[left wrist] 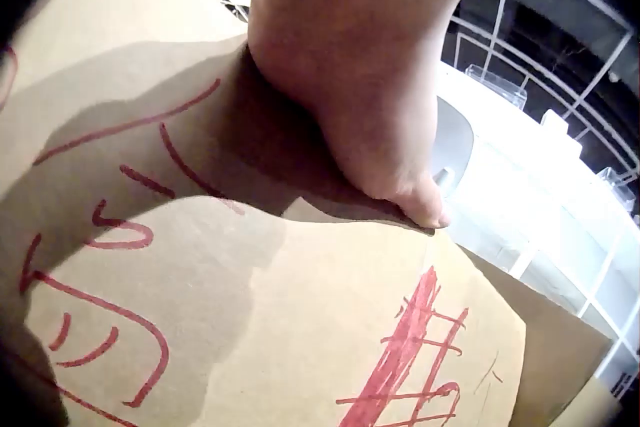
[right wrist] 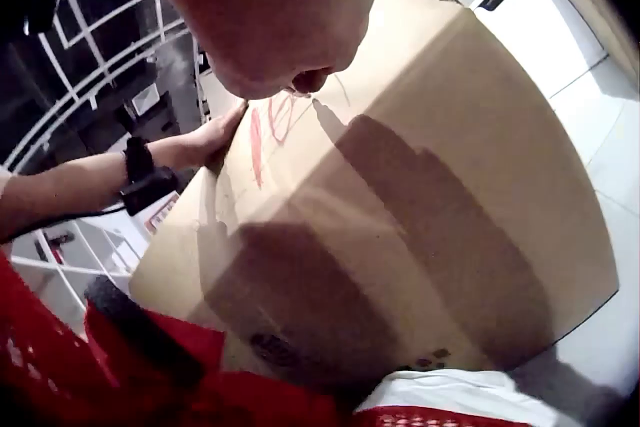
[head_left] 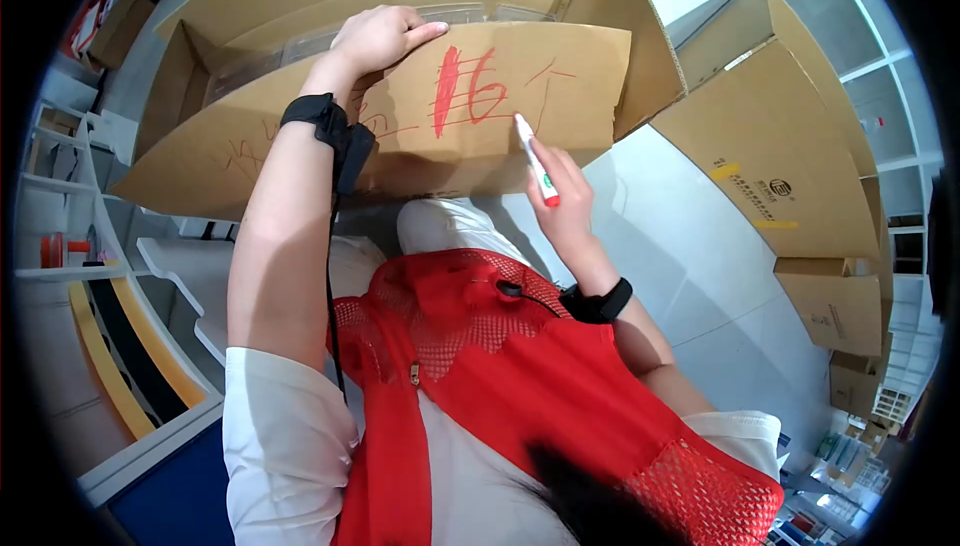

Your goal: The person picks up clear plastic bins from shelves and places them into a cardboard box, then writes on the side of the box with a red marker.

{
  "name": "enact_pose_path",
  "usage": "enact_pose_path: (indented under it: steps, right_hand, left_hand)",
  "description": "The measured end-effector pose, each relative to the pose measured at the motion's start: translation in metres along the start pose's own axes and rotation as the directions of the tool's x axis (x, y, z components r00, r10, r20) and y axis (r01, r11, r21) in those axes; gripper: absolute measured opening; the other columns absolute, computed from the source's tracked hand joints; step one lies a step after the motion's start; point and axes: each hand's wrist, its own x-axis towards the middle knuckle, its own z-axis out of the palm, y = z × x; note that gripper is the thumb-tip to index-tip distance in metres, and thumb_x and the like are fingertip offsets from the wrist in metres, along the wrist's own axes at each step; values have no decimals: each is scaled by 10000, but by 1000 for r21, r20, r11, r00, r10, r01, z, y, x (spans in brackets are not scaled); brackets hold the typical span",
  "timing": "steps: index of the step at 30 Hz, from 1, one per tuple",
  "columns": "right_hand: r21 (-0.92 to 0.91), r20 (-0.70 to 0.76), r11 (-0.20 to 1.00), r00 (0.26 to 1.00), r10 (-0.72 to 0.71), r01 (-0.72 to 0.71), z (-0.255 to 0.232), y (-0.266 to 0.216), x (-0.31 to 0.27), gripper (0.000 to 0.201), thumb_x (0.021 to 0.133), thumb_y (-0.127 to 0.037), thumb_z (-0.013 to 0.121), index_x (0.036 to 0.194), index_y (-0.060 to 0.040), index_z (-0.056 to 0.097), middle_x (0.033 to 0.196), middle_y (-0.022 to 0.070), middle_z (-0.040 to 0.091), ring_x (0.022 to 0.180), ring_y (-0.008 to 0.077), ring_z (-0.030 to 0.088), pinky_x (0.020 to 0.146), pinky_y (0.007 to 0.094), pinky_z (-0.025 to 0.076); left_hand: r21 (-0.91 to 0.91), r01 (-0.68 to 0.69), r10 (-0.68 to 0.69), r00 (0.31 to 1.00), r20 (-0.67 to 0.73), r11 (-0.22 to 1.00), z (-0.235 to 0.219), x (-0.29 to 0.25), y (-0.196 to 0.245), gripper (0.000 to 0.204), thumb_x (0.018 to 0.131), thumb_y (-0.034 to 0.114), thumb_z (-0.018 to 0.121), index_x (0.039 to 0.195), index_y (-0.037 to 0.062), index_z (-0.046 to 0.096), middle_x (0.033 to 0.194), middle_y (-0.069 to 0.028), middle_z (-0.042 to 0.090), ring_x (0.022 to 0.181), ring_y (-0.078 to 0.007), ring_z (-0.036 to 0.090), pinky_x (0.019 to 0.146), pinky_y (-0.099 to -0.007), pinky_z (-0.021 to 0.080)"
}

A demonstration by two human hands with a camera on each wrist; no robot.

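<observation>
A cardboard flap (head_left: 415, 156) of a large open box carries red writing (head_left: 485, 91), with several horizontal strokes across a thick vertical mark and a 6-like figure. My left hand (head_left: 385, 38) grips the flap's upper edge, its thumb lying along the edge; in the left wrist view the thumb (left wrist: 425, 205) shows at the edge and the other fingers are hidden. Below the writing, my right hand (head_left: 566, 201) holds a white marker (head_left: 535, 158) with a red end, its tip at the right end of the lowest stroke. In the right wrist view the hand (right wrist: 285, 32) mostly hides the marker.
Behind the flap lies the box interior, with clear plastic (head_left: 300, 44) inside. More cardboard boxes (head_left: 770, 156) stand on the right. White shelving (head_left: 70, 201) is on the left. A white-clad knee (head_left: 450, 228) is under the flap.
</observation>
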Motion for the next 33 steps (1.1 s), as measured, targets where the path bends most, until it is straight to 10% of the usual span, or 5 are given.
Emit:
enact_pose_path:
  steps: [7, 12, 22, 30, 33]
  right_hand:
    - [97, -1, 987, 992, -128, 127, 39, -40, 59, 381, 688, -32, 629, 1064, -68, 578, 941, 86, 587, 816, 267, 593, 677, 333, 495]
    - [-29, -250, 997, 966, 61, -70, -4, 20, 52, 361, 716, -25, 608, 1075, -37, 567, 925, 133, 585, 798, 291, 587, 679, 342, 485]
    - [172, 117, 984, 991, -65, 44, 39, -41, 42, 421, 674, -77, 664, 1086, -112, 584, 995, 98, 593, 866, 267, 593, 734, 348, 493]
    - [3, -253, 990, 957, 139, -143, -7, 18, 45, 325, 721, -46, 611, 1044, -24, 583, 918, 141, 596, 795, 295, 581, 689, 338, 468]
    - [112, 20, 992, 998, -60, 57, 24, -23, 34, 325, 718, -52, 646, 1033, -10, 578, 978, 155, 596, 890, 310, 587, 780, 344, 470]
  left_hand:
    - [-31, -28, 27, 999, -26, 999, -2, -4, 2, 496, 823, 556, 453, 836, 107, 664, 808, -108, 640, 793, -294, 598, 717, -366, 463]
    - [3, -14, 14, 1000, -22, 1000, -1, -4, 4, 456, 848, 497, 468, 804, 80, 646, 814, -104, 630, 789, -296, 592, 710, -361, 455]
    - [-43, 23, -21, 999, 47, 999, -3, -1, 4, 464, 842, 512, 471, 863, 89, 662, 842, -101, 636, 813, -299, 595, 730, -353, 455]
    - [-53, 14, -13, 1000, 13, 998, 3, 2, -1, 454, 843, 496, 478, 855, 81, 662, 841, -106, 636, 818, -297, 595, 725, -353, 453]
    - [-82, 29, -27, 999, 35, 996, 1, 0, 4, 447, 842, 489, 484, 850, 80, 663, 844, -104, 636, 818, -295, 596, 726, -355, 452]
